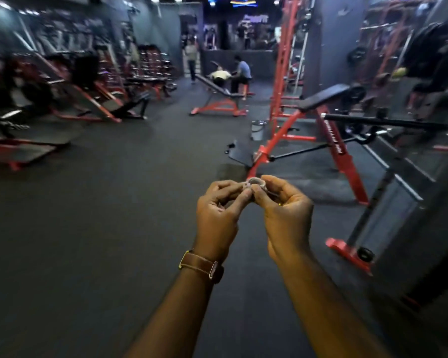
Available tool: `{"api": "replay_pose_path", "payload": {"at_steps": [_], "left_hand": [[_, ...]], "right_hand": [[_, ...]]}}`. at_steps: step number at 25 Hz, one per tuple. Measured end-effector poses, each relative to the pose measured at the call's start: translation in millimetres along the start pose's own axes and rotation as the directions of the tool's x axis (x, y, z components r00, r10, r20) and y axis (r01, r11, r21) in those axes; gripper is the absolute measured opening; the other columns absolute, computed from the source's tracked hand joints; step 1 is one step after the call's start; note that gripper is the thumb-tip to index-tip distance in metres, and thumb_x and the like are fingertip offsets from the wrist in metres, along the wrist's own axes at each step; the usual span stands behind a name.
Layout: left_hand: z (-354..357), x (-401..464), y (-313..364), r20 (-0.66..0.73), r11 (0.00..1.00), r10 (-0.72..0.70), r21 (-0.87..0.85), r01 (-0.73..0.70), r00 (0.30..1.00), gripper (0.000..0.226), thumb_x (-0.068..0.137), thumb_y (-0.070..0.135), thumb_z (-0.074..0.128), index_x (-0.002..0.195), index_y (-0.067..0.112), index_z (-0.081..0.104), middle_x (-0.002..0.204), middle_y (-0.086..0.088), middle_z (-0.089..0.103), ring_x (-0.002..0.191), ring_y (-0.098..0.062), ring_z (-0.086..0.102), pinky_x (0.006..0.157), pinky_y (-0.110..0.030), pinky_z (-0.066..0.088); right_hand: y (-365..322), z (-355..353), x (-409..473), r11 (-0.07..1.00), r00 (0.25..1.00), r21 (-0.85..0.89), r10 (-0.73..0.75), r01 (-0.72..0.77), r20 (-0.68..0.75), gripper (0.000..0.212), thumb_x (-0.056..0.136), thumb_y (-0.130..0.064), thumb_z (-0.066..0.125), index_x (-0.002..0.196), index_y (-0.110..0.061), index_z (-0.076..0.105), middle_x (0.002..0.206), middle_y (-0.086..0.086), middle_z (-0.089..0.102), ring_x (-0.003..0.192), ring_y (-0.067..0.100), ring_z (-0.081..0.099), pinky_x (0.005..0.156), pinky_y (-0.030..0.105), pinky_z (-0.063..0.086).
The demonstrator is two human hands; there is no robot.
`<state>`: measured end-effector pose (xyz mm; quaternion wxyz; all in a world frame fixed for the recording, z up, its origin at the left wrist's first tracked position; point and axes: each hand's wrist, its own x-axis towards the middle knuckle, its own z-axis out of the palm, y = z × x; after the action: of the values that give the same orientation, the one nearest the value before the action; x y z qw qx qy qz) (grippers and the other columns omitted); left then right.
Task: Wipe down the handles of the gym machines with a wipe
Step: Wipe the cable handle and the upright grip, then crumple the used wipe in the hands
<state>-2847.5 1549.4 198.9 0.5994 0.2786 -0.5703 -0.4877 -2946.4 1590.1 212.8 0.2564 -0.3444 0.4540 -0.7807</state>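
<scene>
- Pinching a small pale thing (pixel 255 182) between both sets of fingertips, left hand (pixel 216 210) and right hand (pixel 282 208) meeting out in front of me. Honestly it's too small and blurry to call. My guess is it's the wipe, bunched up or still in a packet, and I'm working it open before I start.
- Both hands have the fingers curled in, thumbs and forefingers pressed on that little thing from either side. Two-handed because it's tiny and needs teasing apart, I reckon.
- Brown leather watch strap (pixel 202 266) on my left wrist, just behind the grip.
- No handle is touched yet. Nearest candidate is the black bar (pixel 383 122) lying across the red rack (pixel 344 156), ahead and to the right of the grip, well apart from my hands. Probably first in line for wiping.
- Black padded bench (pixel 323 95) sits beyond that bar, up on the same red frame.
- White lettering runs down one red leg of the rack, but it's too smeared to read. Glowing sign way off ahead, also unreadable.
- Far ahead of my hands, a couple of people at an incline bench (pixel 217 86); more red machines (pixel 93 99) off to the left.
- Dark rubber floor (pixel 101 228) under everything.
</scene>
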Motion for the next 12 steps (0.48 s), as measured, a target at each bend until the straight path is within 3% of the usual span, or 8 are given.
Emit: {"api": "replay_pose_path", "payload": {"at_steps": [2, 6, 9, 12], "left_hand": [[-50, 34, -11, -0.001, 0.999, -0.005, 0.042, 0.005, 1.000, 0.017, 0.087, -0.002, 0.071, 0.103, -0.004, 0.074, 0.106, -0.022, 0.066, 0.098, -0.030, 0.069, 0.088, -0.045, 0.059], [-119, 116, -37, -0.039, 0.998, -0.049, 0.034, 0.050, 0.998, 0.013, 0.083, -0.006, 0.073, 0.094, -0.002, 0.076, 0.089, -0.012, 0.077, 0.083, -0.018, 0.073, 0.072, -0.026, 0.057], [-140, 170, -66, -0.079, 0.984, -0.172, -0.049, 0.169, 0.982, 0.014, 0.084, -0.006, 0.071, 0.089, 0.006, 0.077, 0.089, -0.012, 0.076, 0.089, -0.024, 0.073, 0.080, -0.036, 0.059], [-146, 232, -109, -0.077, 0.956, -0.268, -0.141, 0.256, 0.960, 0.014, 0.087, -0.004, 0.068, 0.089, 0.006, 0.078, 0.093, -0.017, 0.076, 0.094, -0.029, 0.072, 0.088, -0.043, 0.058]], "right_hand": [[32, 51, 13, 1.000, 1.000, 0.018, -0.007, 0.007, 0.026, 0.016, 0.081, 0.007, 0.074, 0.097, 0.003, 0.070, 0.088, 0.011, 0.077, 0.085, 0.028, 0.075, 0.078, 0.039, 0.060], [92, 130, 52, 1.000, 0.990, 0.006, -0.003, 0.002, 0.140, 0.013, 0.085, 0.002, 0.073, 0.098, 0.003, 0.075, 0.096, 0.012, 0.077, 0.095, 0.026, 0.074, 0.085, 0.039, 0.059], [132, 164, 90, 0.998, 0.974, -0.056, 0.026, -0.014, 0.224, 0.029, 0.082, 0.010, 0.072, 0.109, 0.000, 0.074, 0.110, 0.011, 0.073, 0.106, 0.023, 0.070, 0.093, 0.039, 0.056], [178, 190, 144, 0.996, 0.979, -0.084, 0.024, -0.007, 0.203, 0.031, 0.080, 0.010, 0.073, 0.109, -0.001, 0.074, 0.109, 0.010, 0.074, 0.105, 0.022, 0.071, 0.094, 0.040, 0.056]]}}
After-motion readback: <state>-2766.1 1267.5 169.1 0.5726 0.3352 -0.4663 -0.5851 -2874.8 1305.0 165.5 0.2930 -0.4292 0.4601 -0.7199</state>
